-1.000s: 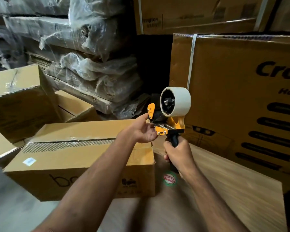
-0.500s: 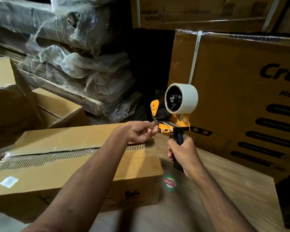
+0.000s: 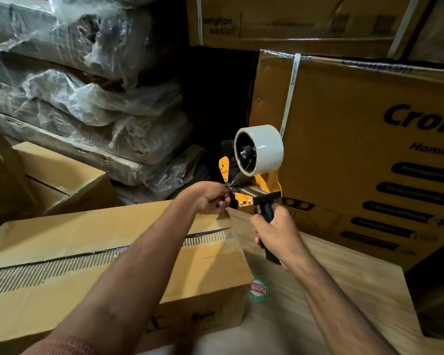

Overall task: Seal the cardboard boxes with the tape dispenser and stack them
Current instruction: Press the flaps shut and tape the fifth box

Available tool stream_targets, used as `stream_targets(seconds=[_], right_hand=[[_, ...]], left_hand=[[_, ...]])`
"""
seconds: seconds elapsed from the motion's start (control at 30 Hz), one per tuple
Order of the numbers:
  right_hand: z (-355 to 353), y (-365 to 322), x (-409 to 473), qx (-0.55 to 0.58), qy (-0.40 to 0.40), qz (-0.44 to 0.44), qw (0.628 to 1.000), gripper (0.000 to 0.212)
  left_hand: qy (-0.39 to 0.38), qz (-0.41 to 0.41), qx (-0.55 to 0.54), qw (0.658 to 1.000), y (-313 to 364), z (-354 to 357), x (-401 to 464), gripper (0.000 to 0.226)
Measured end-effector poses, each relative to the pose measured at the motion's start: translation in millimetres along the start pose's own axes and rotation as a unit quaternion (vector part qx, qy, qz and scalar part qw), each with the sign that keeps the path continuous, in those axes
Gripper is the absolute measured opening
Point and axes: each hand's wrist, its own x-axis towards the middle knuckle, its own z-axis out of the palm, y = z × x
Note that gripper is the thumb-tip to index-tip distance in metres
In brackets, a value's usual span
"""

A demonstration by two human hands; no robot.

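At the dispenser's front, our left hand [image 3: 210,198] has its fingers [image 3: 222,202] pinched on the tape end. Our right hand [image 3: 277,234] fingers wrap the handle of one tape dispenser [image 3: 254,180], held upright above one cardboard box [image 3: 87,252] carrying one roll [image 3: 264,147]. Two printed cartons [image 3: 356,149] stand behind.

Orange-and-black tape dispenser [image 3: 254,193], white tape roll [image 3: 265,147], brown cardboard box [image 3: 87,231].
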Motion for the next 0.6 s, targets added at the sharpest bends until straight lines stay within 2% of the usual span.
stream_targets(seconds=[0.2, 0.5, 0.6], right_hand=[[0, 1, 2, -0.010, 0.009, -0.001, 1.000, 0.007], [4, -1, -2, -0.026, 0.023, 0.006, 0.999, 0.005], [4, 1, -4, -0.042, 0.022, 0.020, 0.999, 0.005]], left_hand=[[0.017, 0.040, 0.062, 0.997, 4, 5, 13, 0.031], [0.008, 0.043, 0.095, 0.995, 6, 5, 26, 0.028], [0.028, 0.063, 0.144, 0.987, 7, -1, 27, 0.028]])
